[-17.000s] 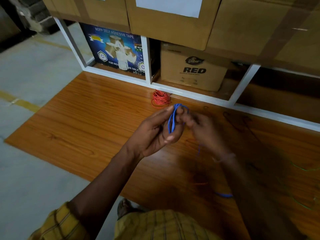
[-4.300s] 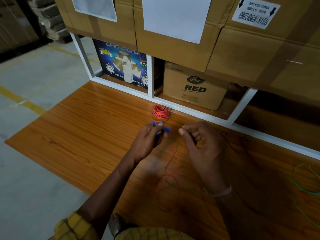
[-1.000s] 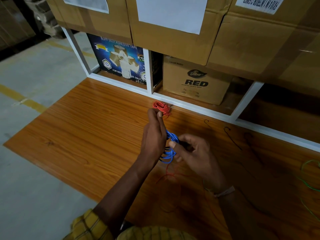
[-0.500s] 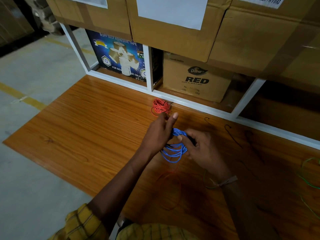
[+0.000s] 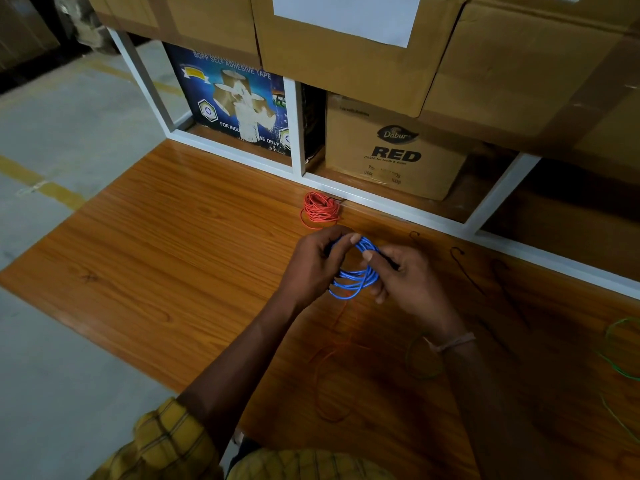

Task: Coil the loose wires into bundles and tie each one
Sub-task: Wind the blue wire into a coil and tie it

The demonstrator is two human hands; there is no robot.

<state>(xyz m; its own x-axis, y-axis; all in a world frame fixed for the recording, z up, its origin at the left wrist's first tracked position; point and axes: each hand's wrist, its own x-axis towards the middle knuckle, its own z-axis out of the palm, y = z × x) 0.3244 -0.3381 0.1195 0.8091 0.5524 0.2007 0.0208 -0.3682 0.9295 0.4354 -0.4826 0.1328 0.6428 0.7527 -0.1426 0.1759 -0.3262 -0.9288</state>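
Both hands are now lifting the blue wire coil (image 5: 353,277) higher, left hand (image 5: 313,263) and right hand (image 5: 403,277) pinching its loose round loops at either side.

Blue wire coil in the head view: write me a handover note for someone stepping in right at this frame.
Left hand: grips the left side of the blue wire coil, fingers curled round it.
Right hand: pinches the coil's right side near the top.
The coil is held above the wooden board, wound into several loops; no tie is visible on it.
Done: a red wire bundle lies coiled by the white shelf frame.
Left: tie the blue coil, then coil and tie the loose red wire, the green wires at the right and the dark wires near the frame.
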